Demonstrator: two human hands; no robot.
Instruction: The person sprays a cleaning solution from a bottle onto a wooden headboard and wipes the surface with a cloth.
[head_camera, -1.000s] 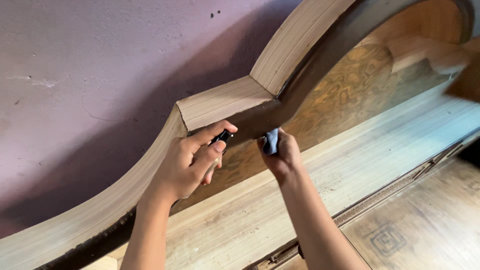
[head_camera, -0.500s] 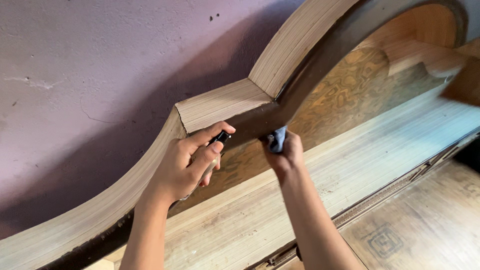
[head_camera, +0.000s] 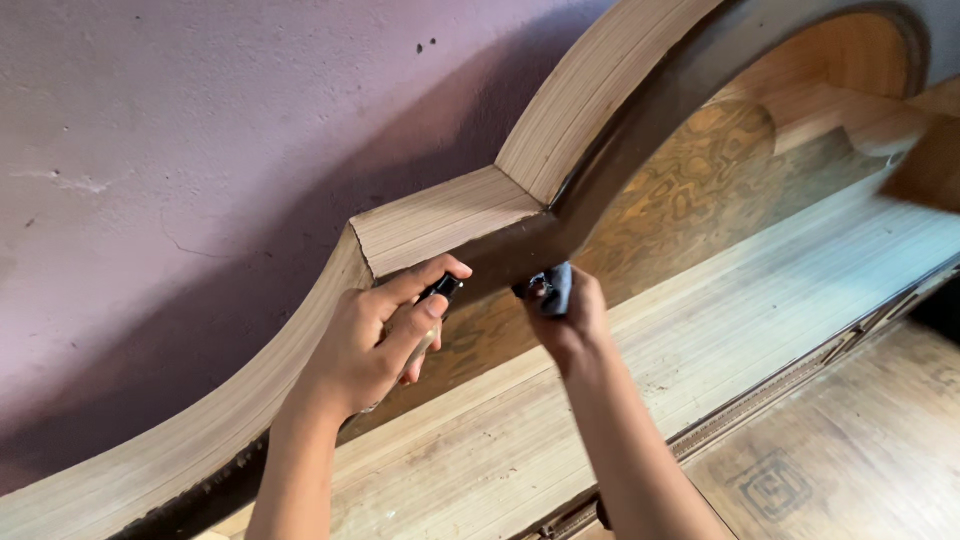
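While the left hand (head_camera: 375, 340) grips a small spray bottle (head_camera: 432, 310), its forefinger laid over the black nozzle cap, the right hand (head_camera: 570, 315) is clamped on a dark blue cloth (head_camera: 553, 288) pressed against the dark-stained edge band (head_camera: 520, 255) of a curved wooden headboard (head_camera: 450, 215). Both hands sit just below the stepped corner, near each other but apart. Behind the headboard stands a mauve wall (head_camera: 200, 150).
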